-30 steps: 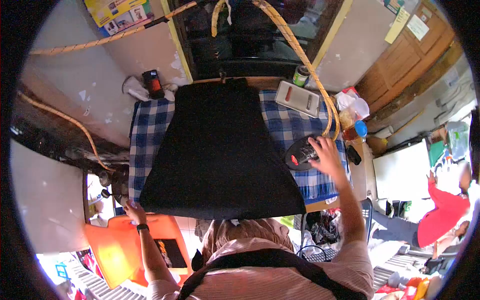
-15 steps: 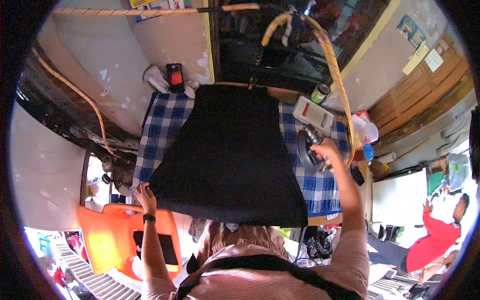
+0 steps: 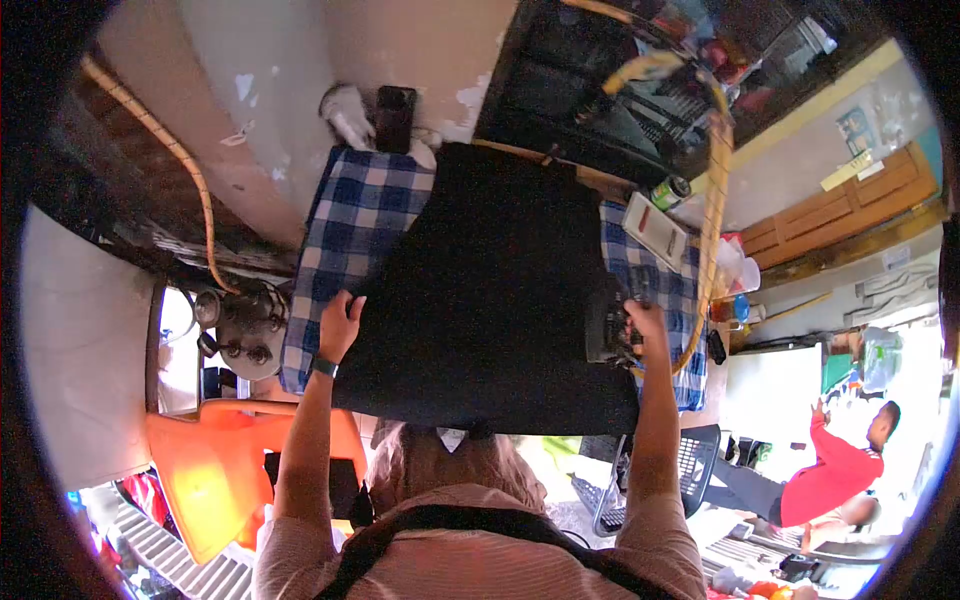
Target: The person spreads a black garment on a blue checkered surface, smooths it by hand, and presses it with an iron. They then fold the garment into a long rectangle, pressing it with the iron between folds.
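A large piece of black cloth (image 3: 490, 290) lies spread over a blue and white checked cloth (image 3: 350, 215) on the table. My right hand (image 3: 645, 320) is closed round the handle of a dark iron (image 3: 608, 320), which sits at the right edge of the black cloth. A yellow-wrapped hose (image 3: 716, 190) arches down beside it. My left hand (image 3: 343, 325), with a dark band on the wrist, is at the black cloth's left edge, fingers bent and somewhat apart, holding nothing that I can see.
A white tray (image 3: 655, 230) and a green can (image 3: 670, 191) stand at the back right. A dark phone-like object (image 3: 395, 118) is at the back left. An orange chair (image 3: 215, 470) stands at lower left. A person in red (image 3: 825, 470) is at far right.
The iron in my right hand has moved left from the checked cloth to the black cloth's edge. My left hand has moved up along the cloth's left side. The view has shifted.
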Tool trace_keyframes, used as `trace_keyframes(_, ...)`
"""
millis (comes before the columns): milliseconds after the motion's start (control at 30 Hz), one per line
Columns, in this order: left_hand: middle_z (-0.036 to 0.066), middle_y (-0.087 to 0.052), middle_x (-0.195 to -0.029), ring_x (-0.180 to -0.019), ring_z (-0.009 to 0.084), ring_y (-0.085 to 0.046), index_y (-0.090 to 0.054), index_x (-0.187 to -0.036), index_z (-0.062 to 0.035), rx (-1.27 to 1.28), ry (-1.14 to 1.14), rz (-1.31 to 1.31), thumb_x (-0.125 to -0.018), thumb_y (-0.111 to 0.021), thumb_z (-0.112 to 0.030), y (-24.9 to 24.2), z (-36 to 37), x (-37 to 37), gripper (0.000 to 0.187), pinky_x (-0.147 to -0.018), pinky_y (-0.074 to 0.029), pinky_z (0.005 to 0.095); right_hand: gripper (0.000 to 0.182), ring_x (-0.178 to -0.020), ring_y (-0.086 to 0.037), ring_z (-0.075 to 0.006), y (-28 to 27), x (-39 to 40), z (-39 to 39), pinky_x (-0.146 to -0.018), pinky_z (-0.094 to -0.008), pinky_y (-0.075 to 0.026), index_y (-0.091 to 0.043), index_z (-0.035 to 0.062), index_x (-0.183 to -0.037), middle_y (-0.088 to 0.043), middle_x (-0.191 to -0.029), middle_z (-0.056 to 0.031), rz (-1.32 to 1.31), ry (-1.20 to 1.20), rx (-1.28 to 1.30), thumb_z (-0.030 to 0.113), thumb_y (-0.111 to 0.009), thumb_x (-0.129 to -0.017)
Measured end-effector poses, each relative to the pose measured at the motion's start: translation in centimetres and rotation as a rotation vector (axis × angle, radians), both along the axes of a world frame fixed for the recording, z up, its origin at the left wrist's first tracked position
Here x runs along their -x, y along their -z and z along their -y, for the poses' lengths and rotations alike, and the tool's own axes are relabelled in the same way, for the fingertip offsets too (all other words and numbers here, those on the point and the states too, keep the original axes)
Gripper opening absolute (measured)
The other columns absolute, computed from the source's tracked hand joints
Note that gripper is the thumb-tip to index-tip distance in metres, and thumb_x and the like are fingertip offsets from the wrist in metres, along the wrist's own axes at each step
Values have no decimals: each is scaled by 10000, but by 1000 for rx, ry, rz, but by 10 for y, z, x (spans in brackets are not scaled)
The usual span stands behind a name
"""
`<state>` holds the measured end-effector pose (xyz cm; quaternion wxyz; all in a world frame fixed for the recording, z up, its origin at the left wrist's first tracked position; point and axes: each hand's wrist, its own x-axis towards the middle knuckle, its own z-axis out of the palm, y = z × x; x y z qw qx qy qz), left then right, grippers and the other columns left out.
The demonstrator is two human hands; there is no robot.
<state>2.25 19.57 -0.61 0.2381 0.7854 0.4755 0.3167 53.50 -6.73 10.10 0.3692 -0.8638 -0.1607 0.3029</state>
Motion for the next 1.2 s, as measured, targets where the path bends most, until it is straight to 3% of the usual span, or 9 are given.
trace_keyframes(100,190,-506,-655,-659,380,-536,-462,-727,-15,308,53,-29,-910,-546,-425,0,-13,12,457,-584,-399,445,195,-464,-514,-133,-19,22,-14,-410,-294,-419,-598,56,-783,-535,-586,-21,-20,-9,-12,230,-685,-800)
trace_keyframes(267,162,-631,-777,-732,344,-605,-611,-981,13,527,128,-62,-778,-674,-532,-18,-13,10,585,-668,-471,372,312,-458,-549,-151,-24,113,-57,-403,-293,-455,-584,24,-853,-575,-616,-54,-236,-184,-40,254,-756,-732)
trace_keyframes(500,172,-643,-799,-785,347,-627,-622,-848,-11,-24,-84,-20,-825,-666,-379,-8,-11,16,371,-651,-483,415,334,-491,-608,-176,-27,208,-202,-448,-334,-469,-577,-45,-717,-607,-571,-94,-24,-513,31,273,-663,-769)
trace_keyframes(600,147,-632,-728,-718,355,-627,-595,-910,-35,41,-47,-149,-836,-645,-389,-9,-3,23,365,-587,-478,437,363,-483,-613,-197,-11,216,-256,-472,-348,-484,-583,-44,-688,-615,-577,-110,140,-565,-2,302,-664,-761)
trace_keyframes(767,169,-630,-697,-672,377,-625,-552,-887,-71,137,70,-448,-873,-539,-500,-26,42,66,430,-525,-473,459,364,-511,-627,-220,-9,246,-278,-515,-349,-509,-588,-48,-723,-619,-586,-112,-50,-665,76,306,-665,-753)
trace_keyframes(867,188,-624,-697,-628,376,-620,-541,-829,-65,82,-84,-338,-905,-491,-487,-11,46,103,432,-506,-469,463,338,-524,-641,-238,-45,317,-248,-528,-375,-518,-624,-25,-714,-629,-604,-144,13,-723,182,307,-687,-726)
trace_keyframes(967,172,-603,-661,-565,354,-589,-544,-854,-67,84,-321,-198,-959,-461,-346,22,31,144,309,-474,-429,445,481,-784,-657,-385,-20,385,-212,-713,-469,-523,-645,-31,-792,-647,-797,-262,293,-1012,177,442,-654,-702)
trace_keyframes(1133,178,-597,-734,-662,351,-581,-535,-914,-36,184,-431,127,-930,-526,-257,-10,24,156,221,-550,-420,434,679,-757,-667,-355,-15,430,-175,-734,-422,-526,-524,-29,-1207,-660,-852,-248,215,-1294,-34,387,-672,-690)
trace_keyframes(1200,172,-587,-762,-724,356,-568,-546,-917,-42,167,-327,6,-920,-537,-280,-3,27,153,238,-616,-420,445,688,-766,-667,-354,-25,403,-173,-733,-415,-534,-531,-44,-1184,-658,-861,-251,116,-1212,-27,394,-685,-676)
